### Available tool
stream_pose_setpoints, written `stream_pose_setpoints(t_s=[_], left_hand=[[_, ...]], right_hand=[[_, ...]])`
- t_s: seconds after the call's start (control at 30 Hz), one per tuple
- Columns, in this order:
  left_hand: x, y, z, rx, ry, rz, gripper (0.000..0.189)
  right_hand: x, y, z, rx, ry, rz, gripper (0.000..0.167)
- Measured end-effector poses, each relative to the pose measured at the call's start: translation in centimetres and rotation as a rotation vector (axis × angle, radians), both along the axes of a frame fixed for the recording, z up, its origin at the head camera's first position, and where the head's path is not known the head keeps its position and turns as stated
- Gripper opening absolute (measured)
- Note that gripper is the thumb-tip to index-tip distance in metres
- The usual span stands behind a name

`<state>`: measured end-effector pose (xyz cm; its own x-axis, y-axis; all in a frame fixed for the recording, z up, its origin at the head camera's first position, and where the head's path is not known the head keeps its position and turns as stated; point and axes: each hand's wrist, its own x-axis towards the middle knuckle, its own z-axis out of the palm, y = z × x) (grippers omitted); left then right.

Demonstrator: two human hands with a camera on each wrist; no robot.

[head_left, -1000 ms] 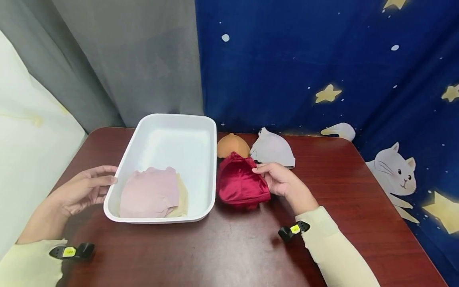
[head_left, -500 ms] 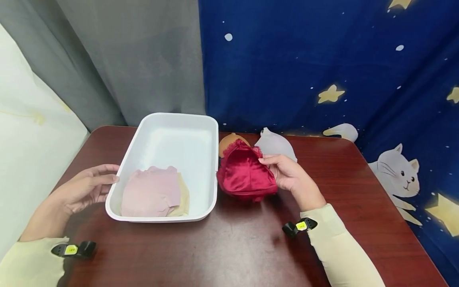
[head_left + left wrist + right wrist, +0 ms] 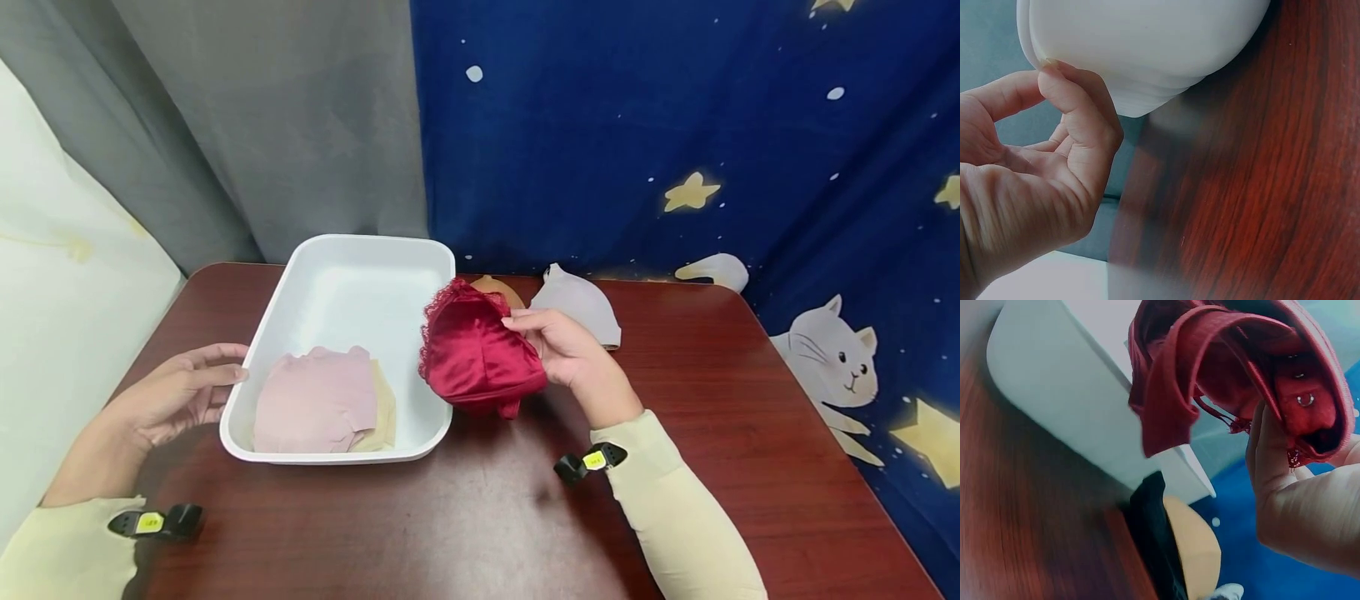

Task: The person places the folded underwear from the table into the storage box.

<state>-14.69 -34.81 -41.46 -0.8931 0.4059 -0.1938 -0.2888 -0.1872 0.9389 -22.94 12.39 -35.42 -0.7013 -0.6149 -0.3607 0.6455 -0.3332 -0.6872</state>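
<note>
My right hand (image 3: 566, 354) pinches a folded dark red satin bra (image 3: 483, 354) with lace trim by its right side. It hangs over the right rim of the white plastic tub (image 3: 390, 308). Hooks and a strap of the red bra (image 3: 1210, 356) show in the right wrist view. At the tub's left rim, my left hand (image 3: 183, 387) holds the edge between thumb and fingers; the left wrist view shows the fingertips of this hand (image 3: 1054, 131) right at the rim. Inside the tub's near end lie a pink folded garment (image 3: 315, 404) and a pale yellow one (image 3: 384, 408) partly beneath it.
Behind the red bra, an orange-tan bra (image 3: 498, 289) is mostly hidden. A light grey bra (image 3: 577, 304) lies to its right. Something black (image 3: 1157, 531) sits beside the tan one. The reddish-brown table (image 3: 712, 400) ends at grey and blue curtains.
The right hand has lifted the red bra off the table, first slightly right, then left to the tub's rim, uncovering more of the grey bra. The left hand stays at the tub.
</note>
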Motion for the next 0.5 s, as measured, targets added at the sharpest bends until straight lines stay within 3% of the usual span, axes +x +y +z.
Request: stream_pose_setpoints(t_s=[0.5], left_hand=[[-0.1,-0.1,-0.1,0.030,-0.005,-0.025,0.028]], right_hand=[[0.1,-3.5,0.8,0.017,0.015,0.001,0.027]])
